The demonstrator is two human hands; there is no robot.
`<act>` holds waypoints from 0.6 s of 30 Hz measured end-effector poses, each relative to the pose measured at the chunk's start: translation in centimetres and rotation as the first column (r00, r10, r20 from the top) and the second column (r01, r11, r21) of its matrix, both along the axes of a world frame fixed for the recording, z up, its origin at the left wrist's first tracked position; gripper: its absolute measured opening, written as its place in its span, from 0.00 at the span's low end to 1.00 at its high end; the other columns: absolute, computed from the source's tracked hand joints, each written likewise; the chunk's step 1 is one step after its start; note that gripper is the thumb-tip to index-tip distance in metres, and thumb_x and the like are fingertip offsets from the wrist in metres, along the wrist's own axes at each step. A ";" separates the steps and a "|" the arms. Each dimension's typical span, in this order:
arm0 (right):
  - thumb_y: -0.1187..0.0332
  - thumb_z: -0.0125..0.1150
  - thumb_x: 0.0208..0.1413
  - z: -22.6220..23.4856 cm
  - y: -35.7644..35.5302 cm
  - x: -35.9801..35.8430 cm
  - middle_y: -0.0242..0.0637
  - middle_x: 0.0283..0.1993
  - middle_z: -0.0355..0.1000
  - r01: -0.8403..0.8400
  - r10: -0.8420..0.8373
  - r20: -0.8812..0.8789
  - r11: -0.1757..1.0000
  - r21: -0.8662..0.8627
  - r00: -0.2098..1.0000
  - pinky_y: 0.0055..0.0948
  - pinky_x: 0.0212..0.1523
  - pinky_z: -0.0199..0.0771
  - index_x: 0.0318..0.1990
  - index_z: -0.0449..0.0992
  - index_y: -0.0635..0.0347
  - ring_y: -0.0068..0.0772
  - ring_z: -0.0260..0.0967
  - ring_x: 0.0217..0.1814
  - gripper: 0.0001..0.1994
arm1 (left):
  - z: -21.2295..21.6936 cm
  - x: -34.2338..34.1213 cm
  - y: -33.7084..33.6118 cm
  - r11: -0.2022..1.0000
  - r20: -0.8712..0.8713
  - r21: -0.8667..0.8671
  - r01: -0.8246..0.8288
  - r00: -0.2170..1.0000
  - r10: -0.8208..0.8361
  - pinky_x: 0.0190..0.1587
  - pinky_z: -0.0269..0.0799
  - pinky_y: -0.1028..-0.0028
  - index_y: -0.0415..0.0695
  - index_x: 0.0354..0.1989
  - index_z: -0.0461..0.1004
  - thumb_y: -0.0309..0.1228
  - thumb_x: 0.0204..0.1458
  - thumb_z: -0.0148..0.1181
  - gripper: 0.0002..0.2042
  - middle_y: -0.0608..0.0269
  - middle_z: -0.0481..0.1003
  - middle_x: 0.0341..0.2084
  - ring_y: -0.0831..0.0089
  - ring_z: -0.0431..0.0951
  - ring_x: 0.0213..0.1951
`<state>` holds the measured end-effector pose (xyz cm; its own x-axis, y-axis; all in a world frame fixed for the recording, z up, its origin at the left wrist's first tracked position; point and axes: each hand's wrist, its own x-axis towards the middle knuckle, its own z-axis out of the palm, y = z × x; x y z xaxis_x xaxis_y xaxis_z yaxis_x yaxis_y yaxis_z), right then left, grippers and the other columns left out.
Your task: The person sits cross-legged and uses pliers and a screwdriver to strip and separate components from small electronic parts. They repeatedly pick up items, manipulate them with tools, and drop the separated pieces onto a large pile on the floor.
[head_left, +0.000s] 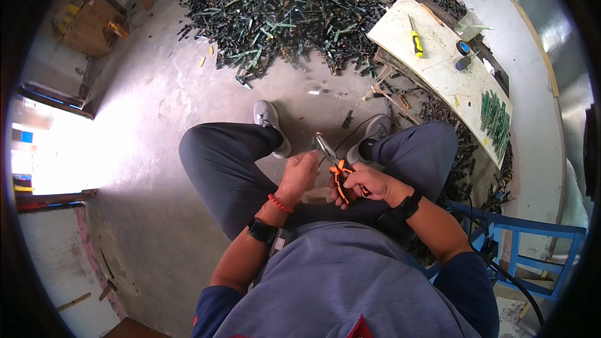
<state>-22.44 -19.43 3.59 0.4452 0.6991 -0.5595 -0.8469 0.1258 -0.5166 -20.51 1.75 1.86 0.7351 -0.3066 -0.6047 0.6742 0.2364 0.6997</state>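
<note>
We see the right hand (374, 183) wrapped around metal pliers with black and orange handles (341, 168). Their tips poke out in front of it, and we can't tell if they grip a bit of something. The left hand (300, 172) is just left of the pliers with its fingers curled in; it is blurry there, so we can't tell if it holds anything. Past the 2 hands we see 2 grey shoes (266, 114) on the floor. Farther ahead of the hands is a big heap of thin black and green strips (282, 25). Ahead and to the right of the right hand is a long white board (432, 78) with a bunch of green strips (495, 124) on it. We guess that small bunch is done, and the big heap is left.
</note>
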 end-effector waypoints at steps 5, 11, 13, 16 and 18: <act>0.70 0.50 0.52 -0.9 -0.2 -0.2 0.46 0.40 0.74 0.029 -0.028 -0.034 0.999 0.034 0.999 0.39 0.40 0.79 0.48 0.70 0.67 0.39 0.75 0.37 0.16 | 0.0 -0.1 -0.2 0.999 0.038 0.035 -0.002 0.999 0.001 0.12 0.43 0.78 0.47 0.18 0.62 0.41 0.60 0.50 0.19 0.75 0.55 0.08 0.83 0.50 0.08; 0.69 0.51 0.55 -1.5 -0.3 -0.3 0.45 0.38 0.75 0.086 -0.080 -0.061 0.991 0.100 0.995 0.37 0.32 0.76 0.47 0.71 0.64 0.38 0.75 0.35 0.14 | 0.0 0.0 -0.4 0.991 0.105 0.127 0.026 0.994 -0.040 0.12 0.43 0.78 0.47 0.20 0.62 0.41 0.61 0.49 0.18 0.77 0.56 0.10 0.85 0.51 0.09; 0.69 0.51 0.55 -1.9 -0.4 -0.4 0.45 0.38 0.75 0.102 -0.097 -0.051 0.989 0.106 0.994 0.35 0.29 0.74 0.47 0.71 0.63 0.38 0.75 0.34 0.13 | 0.2 0.0 -0.4 0.992 0.101 0.123 0.027 0.994 -0.039 0.13 0.43 0.79 0.47 0.20 0.63 0.41 0.61 0.49 0.18 0.77 0.56 0.10 0.85 0.51 0.10; 0.69 0.51 0.56 -1.5 -0.4 -0.3 0.43 0.37 0.75 0.119 -0.111 -0.076 0.988 0.099 0.991 0.34 0.28 0.73 0.46 0.71 0.61 0.37 0.74 0.32 0.12 | 0.2 0.0 -0.3 0.993 0.098 0.112 0.026 0.995 -0.037 0.13 0.43 0.79 0.47 0.20 0.63 0.41 0.61 0.48 0.18 0.77 0.56 0.11 0.85 0.51 0.10; 0.69 0.51 0.55 -1.4 -0.3 -0.3 0.42 0.35 0.74 0.127 -0.114 -0.107 0.984 0.121 0.988 0.33 0.27 0.72 0.46 0.70 0.60 0.36 0.73 0.32 0.12 | 0.1 0.0 -0.3 0.994 0.094 0.110 0.022 0.995 -0.032 0.13 0.43 0.79 0.47 0.20 0.63 0.41 0.61 0.48 0.18 0.77 0.56 0.10 0.85 0.51 0.10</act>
<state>-22.72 -19.72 2.24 0.4773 0.7122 -0.5148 -0.8677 0.2895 -0.4040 -20.52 1.44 1.95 0.7835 -0.2630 -0.5630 0.6080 0.1377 0.7819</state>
